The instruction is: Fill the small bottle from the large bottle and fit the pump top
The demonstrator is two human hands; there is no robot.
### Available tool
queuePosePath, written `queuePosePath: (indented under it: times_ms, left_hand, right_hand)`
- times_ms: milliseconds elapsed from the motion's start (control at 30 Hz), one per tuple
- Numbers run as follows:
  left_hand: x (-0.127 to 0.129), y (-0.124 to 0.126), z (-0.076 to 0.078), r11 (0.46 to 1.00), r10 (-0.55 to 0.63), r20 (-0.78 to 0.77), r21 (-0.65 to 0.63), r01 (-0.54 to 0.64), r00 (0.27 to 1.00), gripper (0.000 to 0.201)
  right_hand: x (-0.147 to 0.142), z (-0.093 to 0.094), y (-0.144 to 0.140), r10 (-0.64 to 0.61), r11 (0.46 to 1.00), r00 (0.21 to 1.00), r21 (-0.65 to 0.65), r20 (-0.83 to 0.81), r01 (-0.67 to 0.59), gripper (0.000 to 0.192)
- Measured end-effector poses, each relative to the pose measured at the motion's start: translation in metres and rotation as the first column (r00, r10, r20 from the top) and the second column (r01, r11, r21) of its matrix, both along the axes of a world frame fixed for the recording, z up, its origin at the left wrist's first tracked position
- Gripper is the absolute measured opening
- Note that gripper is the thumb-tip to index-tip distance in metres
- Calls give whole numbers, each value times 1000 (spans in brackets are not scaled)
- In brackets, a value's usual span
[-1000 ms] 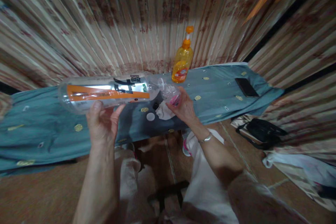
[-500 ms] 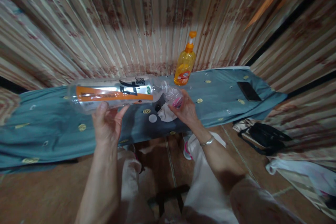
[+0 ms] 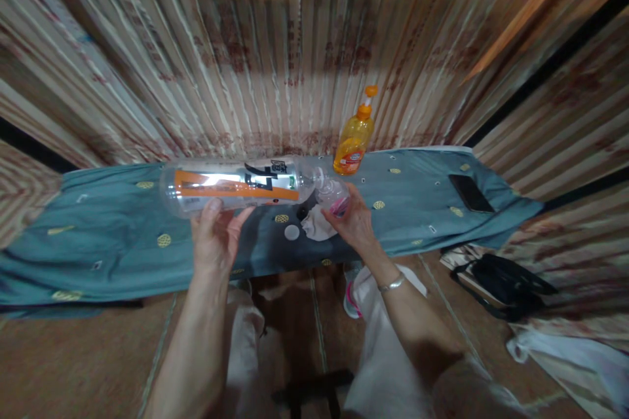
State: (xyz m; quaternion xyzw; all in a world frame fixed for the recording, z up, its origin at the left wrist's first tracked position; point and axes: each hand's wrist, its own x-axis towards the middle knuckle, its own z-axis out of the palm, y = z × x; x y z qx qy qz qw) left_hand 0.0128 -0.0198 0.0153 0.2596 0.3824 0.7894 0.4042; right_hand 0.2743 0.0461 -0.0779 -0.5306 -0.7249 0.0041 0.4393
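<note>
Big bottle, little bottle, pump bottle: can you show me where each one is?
Big bottle (image 3: 236, 187): head view, on its label.
Little bottle (image 3: 333, 193): head view, on its clear side.
Pump bottle (image 3: 354, 143): head view, on its yellow body.

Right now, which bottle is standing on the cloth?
The pump bottle, upright near the far edge of the cloth. Your left hand holds the big bottle, your right hand the small bottle.

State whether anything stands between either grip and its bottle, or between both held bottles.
Nothing visible does. The left grip holds the large bottle, the right grip the small bottle. They face neck to neck, nothing showing between; whether they touch is unclear.
</note>
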Motion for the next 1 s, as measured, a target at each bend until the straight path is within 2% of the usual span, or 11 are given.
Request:
queuePosePath:
  times_ms: [367, 633, 800, 1000]
  left_hand:
    - [5, -3, 6, 1000, -14, 34, -4, 14, 999, 44]
    - [4, -1, 0, 999, -34, 78, 20, 32, 996, 52]
    - [2, -2, -1, 997, -69, 80, 33, 66, 994, 45]
    - [2, -1, 0, 992, -115, 96, 55, 111, 989, 41]
  right_hand:
    - [-1, -4, -1, -21, 1000, 999, 5, -39, 21, 80]
    - [3, 14, -8, 31, 995, 997, -89, -70, -37, 76]
    - [8, 17, -10, 37, 989, 999, -140, -37, -42, 90]
    - [17, 23, -12, 101, 979, 995, -180, 5, -98, 83]
